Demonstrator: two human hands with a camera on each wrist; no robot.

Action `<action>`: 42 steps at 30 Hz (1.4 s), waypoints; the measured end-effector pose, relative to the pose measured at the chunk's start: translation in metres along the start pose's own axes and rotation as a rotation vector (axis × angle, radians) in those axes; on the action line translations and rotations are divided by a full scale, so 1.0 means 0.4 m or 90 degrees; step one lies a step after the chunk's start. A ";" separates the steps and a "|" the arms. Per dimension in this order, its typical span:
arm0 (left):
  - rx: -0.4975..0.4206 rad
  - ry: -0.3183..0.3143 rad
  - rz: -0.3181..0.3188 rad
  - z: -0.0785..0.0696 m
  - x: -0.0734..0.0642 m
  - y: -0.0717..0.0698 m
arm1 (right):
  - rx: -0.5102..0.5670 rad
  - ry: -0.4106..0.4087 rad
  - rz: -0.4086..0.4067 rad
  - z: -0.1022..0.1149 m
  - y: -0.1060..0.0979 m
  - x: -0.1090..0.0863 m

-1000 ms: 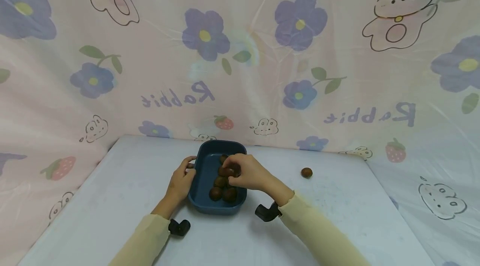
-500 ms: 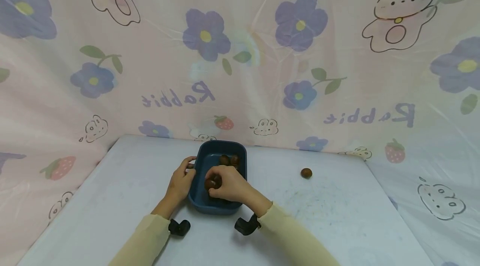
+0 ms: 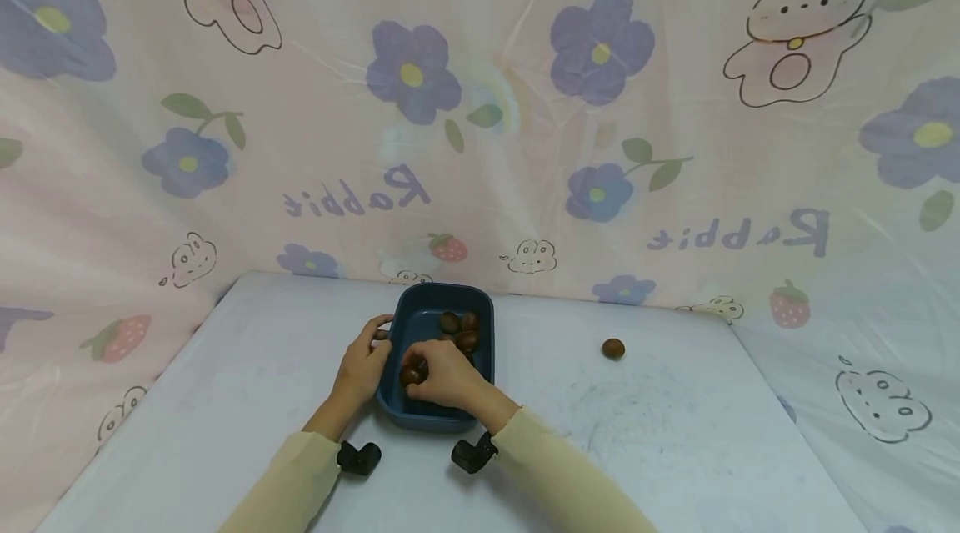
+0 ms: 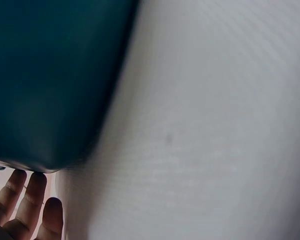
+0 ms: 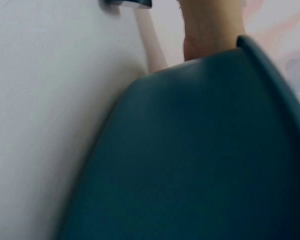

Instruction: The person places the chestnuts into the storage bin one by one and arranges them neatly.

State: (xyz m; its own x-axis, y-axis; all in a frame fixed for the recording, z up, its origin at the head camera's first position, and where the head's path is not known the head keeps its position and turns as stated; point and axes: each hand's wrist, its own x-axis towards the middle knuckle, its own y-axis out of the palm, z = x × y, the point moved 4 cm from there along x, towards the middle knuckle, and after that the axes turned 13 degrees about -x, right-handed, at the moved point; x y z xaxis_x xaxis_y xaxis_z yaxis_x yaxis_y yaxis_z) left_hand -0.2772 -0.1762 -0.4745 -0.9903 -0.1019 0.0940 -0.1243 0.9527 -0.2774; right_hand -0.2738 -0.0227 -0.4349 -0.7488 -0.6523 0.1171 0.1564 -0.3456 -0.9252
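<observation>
A dark blue rectangular container [image 3: 397,349] stands on the table, with several brown chestnuts [image 3: 467,341] visible in its far right part. Inside it, my right hand [image 3: 450,379] pinches a chestnut [image 3: 412,373] over the left side of the floor; this hand hides the near part of the contents. My left hand [image 3: 360,370] rests against the container's left outer wall. In the left wrist view, its fingers [image 4: 30,205] look extended, tips at the wall. The right wrist view is mostly filled by the container's outer wall [image 5: 180,150].
One loose chestnut [image 3: 613,349] lies on the white table [image 3: 675,424], well to the right of the container. A patterned curtain [image 3: 510,141] hangs behind the table's far edge. Black wrist cameras [image 3: 474,454] sit on both wrists, close to the tabletop.
My right hand has moved left and nearer within the container, carrying a chestnut from the right group to the left side. The left hand and the container have stayed in place.
</observation>
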 end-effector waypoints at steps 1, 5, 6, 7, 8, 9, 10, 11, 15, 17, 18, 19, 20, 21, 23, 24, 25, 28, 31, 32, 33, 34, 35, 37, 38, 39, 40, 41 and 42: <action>-0.001 -0.002 0.000 0.001 0.000 0.001 | -0.003 0.001 0.002 -0.001 0.002 0.001; -0.004 -0.004 0.002 0.004 0.000 0.003 | -0.010 -0.001 0.005 -0.005 0.012 0.005; -0.005 -0.005 0.003 0.005 0.000 0.003 | -0.012 -0.002 0.004 -0.006 0.015 0.006; -0.006 -0.004 0.003 0.005 0.000 0.003 | -0.016 -0.005 0.004 -0.006 0.016 0.007; -0.006 -0.005 0.004 0.005 -0.001 0.003 | -0.019 -0.006 0.003 -0.006 0.018 0.009; -0.005 -0.005 0.003 0.005 -0.001 0.002 | -0.022 -0.007 0.002 -0.006 0.020 0.010; -0.005 -0.005 0.002 0.004 -0.001 0.002 | -0.026 -0.009 0.002 -0.005 0.022 0.012; -0.005 -0.005 0.000 0.004 -0.001 0.002 | -0.032 -0.010 0.002 -0.005 0.023 0.013; 0.002 0.000 -0.004 0.002 0.000 -0.001 | -0.060 -0.006 0.006 -0.001 0.027 0.018; 0.004 0.001 -0.004 0.001 0.001 -0.001 | -0.075 -0.005 0.009 0.001 0.027 0.019; 0.004 0.002 -0.004 0.001 0.001 -0.001 | -0.082 -0.005 0.009 0.002 0.028 0.019; 0.005 0.003 -0.003 0.001 0.001 -0.001 | -0.087 -0.006 0.010 0.003 0.028 0.019; 0.004 0.002 -0.003 0.001 0.001 -0.001 | -0.091 -0.007 0.010 0.004 0.029 0.019; 0.006 0.003 -0.002 0.000 0.000 0.000 | -0.094 -0.008 0.011 0.004 0.029 0.018; 0.006 0.002 -0.002 0.000 0.000 0.000 | -0.100 -0.009 0.012 0.006 0.030 0.018; 0.007 0.002 -0.002 0.000 0.000 0.000 | -0.102 -0.008 0.013 0.006 0.031 0.017; 0.007 0.003 -0.001 0.000 -0.001 0.001 | -0.104 -0.008 0.015 0.006 0.032 0.017; 0.005 0.001 -0.002 0.001 -0.002 0.002 | -0.107 -0.011 0.019 0.007 0.033 0.015; 0.001 0.001 -0.003 0.001 -0.003 0.005 | -0.107 -0.017 0.018 0.008 0.032 0.011; 0.002 -0.001 -0.003 0.001 -0.003 0.005 | -0.105 -0.019 0.017 0.008 0.031 0.010; 0.003 0.000 -0.004 0.001 -0.004 0.006 | -0.105 -0.021 0.015 0.009 0.031 0.009; 0.003 0.001 -0.004 0.000 -0.005 0.006 | -0.103 -0.023 0.013 0.009 0.030 0.009; 0.003 0.002 -0.004 -0.001 -0.005 0.006 | -0.100 -0.024 0.012 0.010 0.028 0.008; 0.004 0.003 -0.005 -0.001 -0.005 0.005 | -0.097 -0.024 0.010 0.010 0.026 0.008; 0.004 0.004 -0.004 -0.002 -0.005 0.005 | -0.094 -0.025 0.009 0.011 0.025 0.008; 0.004 0.006 -0.003 -0.003 -0.005 0.004 | -0.091 -0.024 0.008 0.010 0.023 0.007; 0.003 0.006 -0.003 -0.004 -0.004 0.003 | -0.087 -0.024 0.007 0.010 0.021 0.007; 0.003 0.007 -0.005 -0.004 -0.004 0.002 | -0.083 -0.023 0.006 0.010 0.018 0.006; 0.003 0.010 -0.005 -0.006 -0.003 0.001 | -0.078 -0.025 0.003 0.009 0.015 0.005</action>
State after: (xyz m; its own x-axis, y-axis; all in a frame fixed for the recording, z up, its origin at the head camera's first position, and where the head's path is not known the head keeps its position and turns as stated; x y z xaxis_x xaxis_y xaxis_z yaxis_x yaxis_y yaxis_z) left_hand -0.2759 -0.1751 -0.4725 -0.9884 -0.1045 0.1105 -0.1320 0.9505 -0.2812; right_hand -0.2719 -0.0285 -0.4391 -0.7224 -0.6803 0.1240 0.0781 -0.2584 -0.9629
